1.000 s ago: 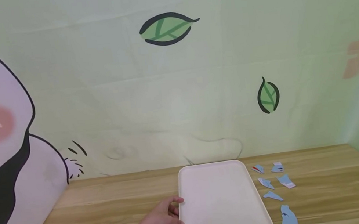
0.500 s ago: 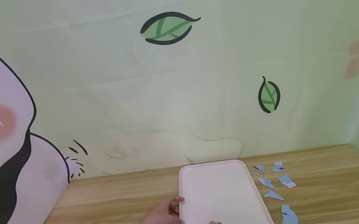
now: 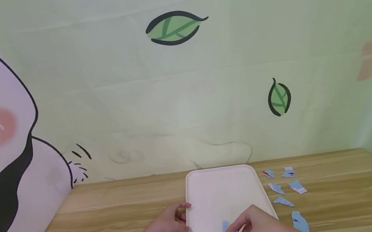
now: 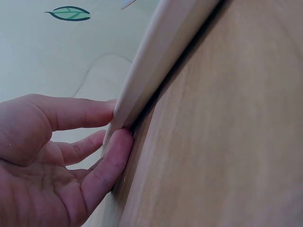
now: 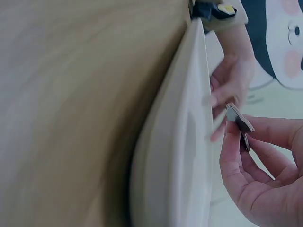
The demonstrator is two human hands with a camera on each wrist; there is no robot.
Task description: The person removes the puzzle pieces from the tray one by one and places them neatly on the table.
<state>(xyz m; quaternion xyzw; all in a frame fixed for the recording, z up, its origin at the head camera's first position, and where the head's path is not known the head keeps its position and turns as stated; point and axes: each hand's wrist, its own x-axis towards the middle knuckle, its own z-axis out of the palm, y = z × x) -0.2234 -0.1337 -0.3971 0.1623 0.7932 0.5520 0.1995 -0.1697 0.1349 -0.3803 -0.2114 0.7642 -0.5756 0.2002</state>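
Note:
A white rectangular tray (image 3: 215,189) lies on the wooden table, long side running away from me. At its left edge is my left hand (image 3: 168,222); one fingertip rests on the rim and other fingers bear against the side wall, as the left wrist view shows (image 4: 71,142). Over the near right part of the tray, my right hand (image 3: 258,224) pinches a light blue puzzle piece (image 3: 225,229) with yellow print. In the right wrist view, two thin dark-sided edges of the puzzle piece (image 5: 242,122) show between thumb and fingers; whether it is a single piece I cannot tell.
Several blue puzzle pieces (image 3: 300,222) lie spread on the table (image 3: 347,197) to the right of the tray, some with white or red parts. Behind the table hangs a pale green backdrop (image 3: 116,81) with printed leaves and a panda.
My right hand has moved from the tray's near edge up and to the right, bringing the puzzle piece into view. My left hand stays at the tray's left edge.

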